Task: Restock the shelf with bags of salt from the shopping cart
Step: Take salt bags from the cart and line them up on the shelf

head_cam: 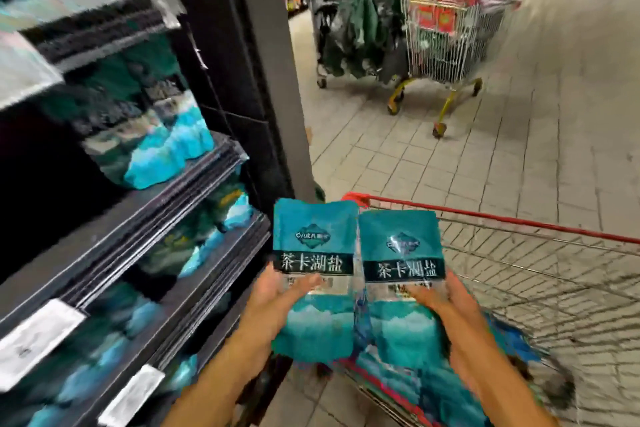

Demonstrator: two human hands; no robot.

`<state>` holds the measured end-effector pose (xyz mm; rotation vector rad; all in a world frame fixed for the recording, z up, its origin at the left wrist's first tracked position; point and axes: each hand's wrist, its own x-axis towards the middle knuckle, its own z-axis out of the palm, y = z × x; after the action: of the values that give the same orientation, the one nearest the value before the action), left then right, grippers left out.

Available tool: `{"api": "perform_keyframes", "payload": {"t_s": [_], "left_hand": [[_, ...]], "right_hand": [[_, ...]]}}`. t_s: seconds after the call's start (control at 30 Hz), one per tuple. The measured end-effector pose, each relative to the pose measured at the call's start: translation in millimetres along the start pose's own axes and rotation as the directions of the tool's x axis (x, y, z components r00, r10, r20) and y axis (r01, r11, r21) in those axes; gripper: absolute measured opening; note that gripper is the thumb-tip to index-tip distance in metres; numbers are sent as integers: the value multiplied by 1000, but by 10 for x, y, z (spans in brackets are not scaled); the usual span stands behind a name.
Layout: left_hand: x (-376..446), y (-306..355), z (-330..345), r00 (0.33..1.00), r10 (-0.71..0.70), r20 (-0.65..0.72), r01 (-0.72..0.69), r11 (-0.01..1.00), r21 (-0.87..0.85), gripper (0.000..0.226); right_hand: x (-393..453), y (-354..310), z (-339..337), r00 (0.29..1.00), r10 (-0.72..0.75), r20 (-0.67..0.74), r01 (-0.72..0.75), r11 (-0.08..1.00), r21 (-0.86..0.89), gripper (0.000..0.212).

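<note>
Head view. Left hand holds a teal salt bag upright, grip closed on its lower half, thumb across the front. Right hand holds a second salt bag the same way; the two bags sit side by side, edges touching, above the near corner of the red-rimmed shopping cart. More teal bags lie in the cart. Dark shelf at left carries rows of matching bags; frame blurred there. Another cart stands well apart down the aisle.
</note>
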<state>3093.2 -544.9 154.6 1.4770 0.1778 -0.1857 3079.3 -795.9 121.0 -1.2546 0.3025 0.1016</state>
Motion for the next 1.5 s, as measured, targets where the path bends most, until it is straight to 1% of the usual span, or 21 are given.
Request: {"api": "perform_keyframes", "payload": {"t_s": [0.1, 0.2, 0.3, 0.43, 0.53, 0.6, 0.63, 0.7, 0.77, 0.83, 0.93, 1.0, 1.03, 1.07, 1.13, 1.2, 1.27, 1.33, 1.4, 1.43, 1.5], "left_hand": [[-313, 302, -429, 991, 86, -101, -88, 996, -16, 44], [-574, 562, -871, 962, 144, -233, -147, 989, 8, 54], [-785, 770, -1291, 911, 194, -364, -188, 981, 51, 62], [-950, 1065, -1839, 839, 278, -468, -290, 956, 48, 53], [-1001, 1302, -2208, 813, 235, -533, -270, 963, 13, 45], [-970, 1395, -2400, 784, 129, -607, -196, 980, -44, 36], [-927, 1426, -2486, 756, 79, -650, -176, 981, -85, 31], [-780, 1494, -2611, 717, 29, -696, -189, 970, -155, 17], [-618, 1552, -2709, 726, 89, -682, -258, 955, -149, 15], [-467, 1563, -2781, 710, 167, -684, -327, 939, -110, 18], [-301, 1493, -2778, 671, 253, -697, -359, 933, -7, 15], [-221, 1420, -2825, 619, 276, -735, -374, 927, 33, 24], [-194, 1387, -2863, 608, 279, -743, -368, 929, 48, 31], [-180, 1365, -2913, 610, 281, -741, -351, 934, 66, 40], [-186, 1343, -2982, 672, 278, -686, -258, 957, 135, 56], [-175, 1341, -2999, 707, 273, -652, -220, 962, 164, 61], [-130, 1346, -2980, 723, 297, -624, -285, 951, 122, 51], [-78, 1345, -2925, 719, 307, -624, -338, 938, 71, 42], [-27, 1336, -2873, 698, 334, -634, -357, 929, 97, 32], [-6, 1321, -2851, 706, 351, -615, -370, 923, 102, 27], [4, 1295, -2810, 723, 344, -599, -378, 923, 74, 31]], "right_hand": [[-13, -203, 565, 983, -67, 170, 70, 997, -12, 48], [39, -378, 1148, 936, -125, 329, 153, 986, -63, 44], [110, -493, 1766, 871, -159, 465, 220, 972, -79, 37], [168, -569, 2585, 794, -141, 591, 207, 977, -45, 36], [220, -640, 3151, 746, -102, 658, 192, 979, -65, 32], [238, -684, 3490, 737, -78, 672, 197, 975, -102, 18], [241, -697, 3649, 733, -81, 675, 205, 973, -105, 12], [285, -702, 3928, 741, -103, 663, 210, 974, -84, 14], [329, -692, 4157, 763, -140, 632, 234, 970, -68, 18], [386, -667, 4301, 765, -186, 617, 302, 949, -88, 24], [473, -543, 4325, 716, -244, 654, 425, 896, -130, 25], [525, -438, 4246, 689, -275, 671, 522, 830, -196, 24], [550, -384, 4197, 685, -286, 670, 554, 802, -225, 30], [565, -337, 4151, 686, -294, 666, 577, 778, -251, 37], [583, -266, 4095, 690, -332, 643, 641, 694, -329, 46], [593, -238, 4060, 689, -388, 612, 693, 601, -399, 50], [601, -252, 4029, 697, -441, 566, 703, 576, -417, 47], [613, -274, 3992, 703, -483, 523, 702, 592, -396, 47], [616, -282, 3965, 706, -501, 501, 699, 606, -380, 48], [613, -281, 3954, 707, -507, 493, 700, 606, -378, 48], [614, -272, 3935, 701, -528, 479, 708, 597, -377, 47]]}}
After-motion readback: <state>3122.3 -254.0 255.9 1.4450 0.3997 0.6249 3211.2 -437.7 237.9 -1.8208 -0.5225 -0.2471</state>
